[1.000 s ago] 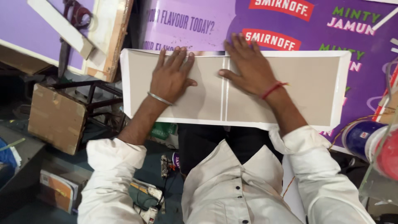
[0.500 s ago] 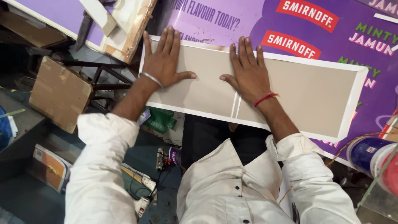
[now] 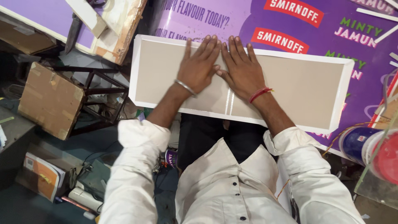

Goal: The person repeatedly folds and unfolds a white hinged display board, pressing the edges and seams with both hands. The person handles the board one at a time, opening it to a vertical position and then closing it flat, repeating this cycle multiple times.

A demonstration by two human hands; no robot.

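A long beige board (image 3: 298,85) with a white border lies across a purple printed banner (image 3: 257,16) on the worktop. My left hand (image 3: 201,66) rests flat on the board near its middle, fingers spread, a metal bangle on the wrist. My right hand (image 3: 242,70) lies flat right beside it, thumbs almost touching, a red thread around the wrist. Both palms press on the board next to a shiny strip (image 3: 229,103) that runs across its width. Neither hand holds anything.
A cardboard box (image 3: 49,99) and a dark metal frame (image 3: 99,95) stand at the left below the table edge. Wooden-edged panels (image 3: 120,25) lean at top left. A blue can (image 3: 356,143) and a red container (image 3: 385,157) sit at the right. Books (image 3: 41,176) lie on the floor.
Both hands have slid together toward the middle of the board. The view has shifted, so the board now appears lower and tilted.
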